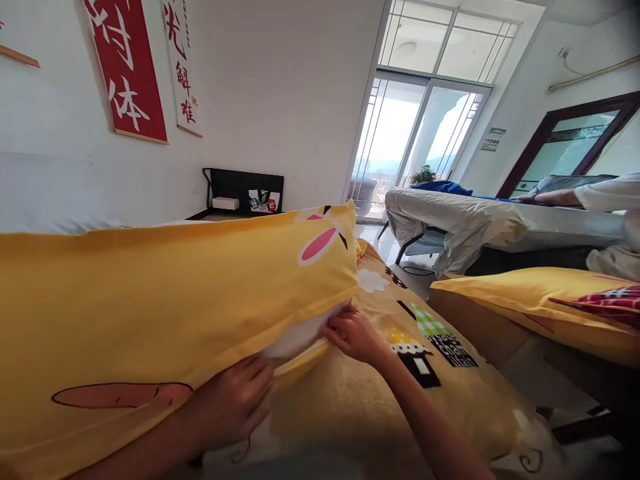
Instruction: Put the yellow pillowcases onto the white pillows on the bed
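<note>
A big pillow in a yellow case (165,300) with pink rabbit ears printed on it fills the left half of the view, held up over the bed. A strip of the white pillow (300,337) shows at the case's open lower edge. My left hand (235,400) is closed on the underside of the case near that opening. My right hand (353,333) pinches the case's edge at the opening, right beside the white pillow.
The bed sheet (425,347) under the hands is yellow-brown with cartoon prints. A second yellow bed (540,293) stands at right. Another person's arm (575,195) rests on a covered table (475,223). Glass balcony doors (415,140) lie ahead, red banners (127,67) on the left wall.
</note>
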A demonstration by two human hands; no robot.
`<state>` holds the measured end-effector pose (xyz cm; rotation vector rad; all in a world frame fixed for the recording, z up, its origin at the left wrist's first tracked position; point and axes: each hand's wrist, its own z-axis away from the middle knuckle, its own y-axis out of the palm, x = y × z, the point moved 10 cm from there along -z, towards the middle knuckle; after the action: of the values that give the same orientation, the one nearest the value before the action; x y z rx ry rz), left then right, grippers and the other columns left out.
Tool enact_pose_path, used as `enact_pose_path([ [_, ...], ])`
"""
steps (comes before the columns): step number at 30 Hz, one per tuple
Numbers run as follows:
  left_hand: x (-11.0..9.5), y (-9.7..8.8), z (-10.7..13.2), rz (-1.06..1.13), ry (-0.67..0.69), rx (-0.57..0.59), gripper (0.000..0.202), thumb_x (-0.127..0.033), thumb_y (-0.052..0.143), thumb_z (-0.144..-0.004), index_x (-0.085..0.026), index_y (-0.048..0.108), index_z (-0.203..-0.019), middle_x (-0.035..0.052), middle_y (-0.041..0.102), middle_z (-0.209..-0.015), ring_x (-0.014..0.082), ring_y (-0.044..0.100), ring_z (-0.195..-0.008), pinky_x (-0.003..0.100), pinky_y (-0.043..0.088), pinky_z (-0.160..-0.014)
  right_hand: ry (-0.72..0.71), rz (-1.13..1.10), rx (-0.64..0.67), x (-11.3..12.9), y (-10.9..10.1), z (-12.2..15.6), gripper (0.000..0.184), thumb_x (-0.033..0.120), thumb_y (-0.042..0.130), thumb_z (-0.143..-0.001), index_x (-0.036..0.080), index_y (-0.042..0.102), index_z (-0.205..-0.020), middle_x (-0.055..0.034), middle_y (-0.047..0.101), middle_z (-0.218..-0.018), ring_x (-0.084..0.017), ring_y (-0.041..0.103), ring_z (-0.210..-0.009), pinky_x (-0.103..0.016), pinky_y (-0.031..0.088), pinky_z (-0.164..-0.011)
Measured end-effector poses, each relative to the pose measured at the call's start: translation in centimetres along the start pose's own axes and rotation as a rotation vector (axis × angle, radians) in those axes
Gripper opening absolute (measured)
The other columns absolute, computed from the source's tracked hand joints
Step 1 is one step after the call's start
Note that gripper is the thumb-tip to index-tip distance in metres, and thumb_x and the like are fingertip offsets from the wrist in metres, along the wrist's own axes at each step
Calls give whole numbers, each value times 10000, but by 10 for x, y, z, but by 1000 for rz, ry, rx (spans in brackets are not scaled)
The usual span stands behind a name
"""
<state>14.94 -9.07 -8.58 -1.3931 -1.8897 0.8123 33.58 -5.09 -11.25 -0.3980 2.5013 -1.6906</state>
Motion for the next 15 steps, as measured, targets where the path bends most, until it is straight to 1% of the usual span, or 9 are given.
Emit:
enact_pose_path([
  [2,32,9,-4,-13,-131,131,269,-287,358,-940,-200,599,-858,66,653,-787,204,615,-730,306,449,-648,65,2,21,-24,-3,13,447,423,380,-961,193,593,-642,-30,606,-629,-159,546,-652,-304,351,-806],
  [3,47,15,-5,-16,-189,211,311,-330,344,-952,-202,606,-845,67,659,-788,208,619,-726,304,445,-644,80,11,30,-31,-5,18,449,451,396,-955,192,593,-645,-34,607,-641,-165,548,-665,-303,354,-796],
  [5,68,26,-8,-34,-273,351,402,-396,305,-966,-198,604,-784,65,649,-709,215,613,-662,308,428,-608,76,45,51,-35,-9,27,408,462,446,-937,193,602,-673,-40,616,-675,-173,552,-696,-308,360,-798],
  [7,76,31,-15,-56,-310,422,460,-423,256,-975,-190,612,-801,70,636,-654,225,605,-612,314,412,-579,44,76,82,-28,-12,31,335,430,495,-922,198,618,-714,-40,633,-719,-181,562,-743,-312,368,-815],
  [8,73,32,-22,-49,-291,434,463,-422,242,-978,-188,619,-845,71,636,-651,227,603,-602,316,407,-572,24,88,99,-23,-12,33,290,397,513,-918,202,626,-735,-38,644,-744,-184,570,-771,-312,372,-829],
  [9,64,33,-32,-30,-244,439,439,-407,252,-977,-188,622,-894,70,641,-665,227,603,-603,316,405,-570,10,102,115,-19,-12,34,241,359,532,-909,207,633,-752,-36,654,-769,-187,577,-800,-314,374,-848],
  [11,34,40,-55,31,-82,452,306,-326,351,-951,-186,621,-980,70,664,-751,223,615,-650,310,417,-587,10,145,129,-13,-12,36,146,271,569,-880,210,637,-766,-37,671,-813,-196,589,-858,-329,362,-907],
  [13,-1,56,-80,88,91,497,206,-198,461,-880,-167,632,-992,81,683,-857,219,633,-739,300,440,-627,48,190,122,-15,-13,39,99,180,571,-853,209,637,-786,-41,685,-854,-200,598,-904,-361,313,-985],
  [15,-25,82,-105,136,163,562,169,-122,507,-843,-151,664,-899,89,695,-897,205,639,-790,286,458,-667,104,207,107,-21,-14,46,129,134,547,-854,209,635,-798,-41,693,-862,-195,607,-910,-399,254,-1028],
])
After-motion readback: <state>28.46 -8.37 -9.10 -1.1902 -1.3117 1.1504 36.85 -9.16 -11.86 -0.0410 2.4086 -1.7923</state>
